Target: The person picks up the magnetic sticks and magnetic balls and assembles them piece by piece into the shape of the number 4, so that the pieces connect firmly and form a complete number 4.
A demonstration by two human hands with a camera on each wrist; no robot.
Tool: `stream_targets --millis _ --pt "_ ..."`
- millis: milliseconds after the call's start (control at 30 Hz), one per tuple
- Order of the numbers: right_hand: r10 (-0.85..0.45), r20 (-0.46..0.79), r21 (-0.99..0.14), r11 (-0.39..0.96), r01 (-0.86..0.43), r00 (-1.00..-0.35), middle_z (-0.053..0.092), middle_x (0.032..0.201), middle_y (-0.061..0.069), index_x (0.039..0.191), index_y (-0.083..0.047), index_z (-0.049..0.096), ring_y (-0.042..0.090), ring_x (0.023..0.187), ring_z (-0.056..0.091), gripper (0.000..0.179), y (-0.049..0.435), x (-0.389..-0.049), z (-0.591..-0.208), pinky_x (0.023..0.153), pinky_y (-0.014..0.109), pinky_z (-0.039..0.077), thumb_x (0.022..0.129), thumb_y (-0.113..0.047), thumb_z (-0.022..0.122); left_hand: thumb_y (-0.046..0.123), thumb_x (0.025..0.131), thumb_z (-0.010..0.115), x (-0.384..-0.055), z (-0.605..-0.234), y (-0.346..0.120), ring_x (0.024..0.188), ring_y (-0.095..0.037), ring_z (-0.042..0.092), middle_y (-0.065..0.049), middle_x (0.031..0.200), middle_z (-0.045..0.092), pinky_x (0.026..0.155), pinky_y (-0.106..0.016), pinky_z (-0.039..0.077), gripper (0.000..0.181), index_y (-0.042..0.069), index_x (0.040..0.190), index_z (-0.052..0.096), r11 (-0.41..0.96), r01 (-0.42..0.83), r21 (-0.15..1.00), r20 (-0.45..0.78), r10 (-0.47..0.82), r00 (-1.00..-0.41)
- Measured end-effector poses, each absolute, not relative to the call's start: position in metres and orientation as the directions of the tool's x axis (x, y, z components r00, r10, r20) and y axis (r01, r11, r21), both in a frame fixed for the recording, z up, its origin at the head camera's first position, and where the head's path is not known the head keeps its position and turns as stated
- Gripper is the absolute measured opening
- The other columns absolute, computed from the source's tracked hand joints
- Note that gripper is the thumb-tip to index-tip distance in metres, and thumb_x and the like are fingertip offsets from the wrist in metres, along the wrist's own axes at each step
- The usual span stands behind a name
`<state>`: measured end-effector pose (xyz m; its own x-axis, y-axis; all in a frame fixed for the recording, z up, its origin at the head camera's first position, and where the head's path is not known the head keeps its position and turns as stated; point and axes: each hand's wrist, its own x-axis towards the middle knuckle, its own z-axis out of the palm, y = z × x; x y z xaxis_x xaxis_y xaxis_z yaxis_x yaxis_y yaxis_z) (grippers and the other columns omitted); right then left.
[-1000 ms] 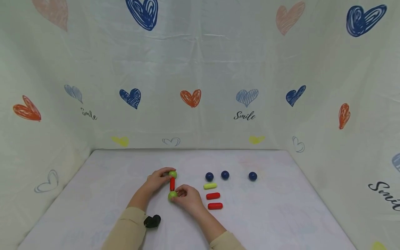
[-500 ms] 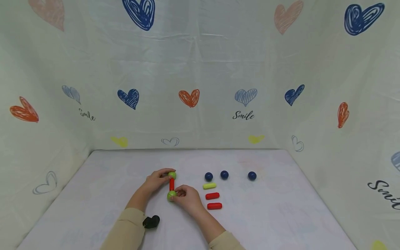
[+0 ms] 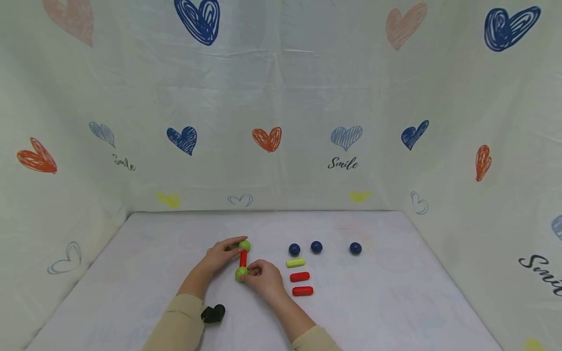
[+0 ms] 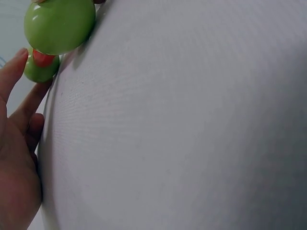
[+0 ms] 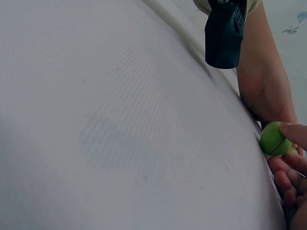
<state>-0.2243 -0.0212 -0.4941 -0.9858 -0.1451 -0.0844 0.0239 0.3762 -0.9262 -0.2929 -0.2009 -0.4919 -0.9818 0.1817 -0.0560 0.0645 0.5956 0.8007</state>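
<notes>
A red rod (image 3: 243,259) joins two green balls into one piece on the white table. The far green ball (image 3: 245,245) is between the thumb and fingers of my left hand (image 3: 221,254), which pinches it. My right hand (image 3: 266,280) pinches the near green ball (image 3: 241,274) between thumb and fingertips. In the left wrist view, the near green ball (image 4: 60,25) stands large in front, with the far green ball (image 4: 41,67) beyond it by the left thumb. The right wrist view has the near green ball (image 5: 274,139) under the right thumb, a dark line across it.
Three dark blue balls lie at the back right, the rightmost blue ball (image 3: 355,248) set apart. Closer to my right hand are a yellow-green rod (image 3: 295,263), a red rod (image 3: 300,277) and another red rod (image 3: 303,291). A black wrist camera (image 3: 213,313) juts from the left sleeve.
The far end of the joined piece has shifted slightly to the right, so the rod slants a little. Both hands keep their grip; the loose balls and rods stay put.
</notes>
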Motion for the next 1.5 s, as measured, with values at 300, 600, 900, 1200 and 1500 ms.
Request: stream_targets --millis 300,600,900,1200,1500 --pt "-0.085 -0.059 -0.895 0.446 0.015 -0.995 0.056 0.07 -0.006 0.089 -0.015 0.069 0.01 0.064 0.051 0.022 -0.025 -0.226 -0.495 0.06 0.027 0.043 0.078 -0.028 0.082 0.03 0.095 0.064 -0.292 -0.492 -0.202 0.126 -0.04 0.046 -0.014 0.139 0.053 0.101 -0.072 0.002 0.04 0.018 0.133 0.061 0.581 0.073 0.81 -0.044 0.185 -0.982" --pt "-0.065 -0.061 -0.883 0.468 0.023 -0.996 0.056 0.069 -0.007 0.089 -0.016 0.069 0.01 0.063 0.05 0.021 -0.028 -0.227 -0.496 0.059 0.027 0.041 0.078 -0.029 0.082 0.029 0.095 0.063 -0.288 -0.492 -0.203 0.128 -0.04 0.044 -0.014 0.141 0.051 0.105 -0.069 0.01 0.041 0.018 0.135 0.059 0.554 0.056 0.83 -0.051 0.175 -0.983" --pt "-0.069 -0.037 -0.889 0.457 0.001 -0.997 0.055 0.069 -0.007 0.094 -0.014 0.068 0.009 0.063 0.05 0.025 -0.027 -0.225 -0.497 0.059 0.026 0.041 0.078 -0.027 0.082 0.017 0.096 0.062 -0.277 -0.49 -0.204 0.122 -0.034 0.048 -0.015 0.136 0.055 0.1 -0.053 0.037 0.038 0.009 0.133 0.059 0.442 0.071 0.894 -0.013 0.184 -0.983" --pt "-0.134 -0.037 -0.916 0.401 -0.02 -0.99 0.056 0.072 -0.005 0.097 -0.01 0.066 0.01 0.065 0.052 0.025 -0.021 -0.22 -0.494 0.06 0.024 0.045 0.079 -0.018 0.082 0.017 0.096 0.063 -0.269 -0.488 -0.205 0.116 -0.034 0.051 -0.016 0.128 0.059 0.097 -0.053 0.039 0.037 0.009 0.131 0.06 0.488 0.043 0.872 -0.032 0.145 -0.989" --pt "-0.168 -0.049 -0.927 0.375 -0.018 -0.985 0.059 0.079 -0.006 0.101 -0.011 0.068 0.011 0.072 0.054 0.024 -0.009 -0.216 -0.485 0.065 0.025 0.048 0.082 -0.021 0.08 0.018 0.095 0.063 -0.261 -0.486 -0.2 0.114 -0.034 0.052 -0.015 0.121 0.062 0.097 -0.054 0.04 0.038 0.009 0.132 0.059 0.489 0.018 0.872 -0.039 0.105 -0.994"
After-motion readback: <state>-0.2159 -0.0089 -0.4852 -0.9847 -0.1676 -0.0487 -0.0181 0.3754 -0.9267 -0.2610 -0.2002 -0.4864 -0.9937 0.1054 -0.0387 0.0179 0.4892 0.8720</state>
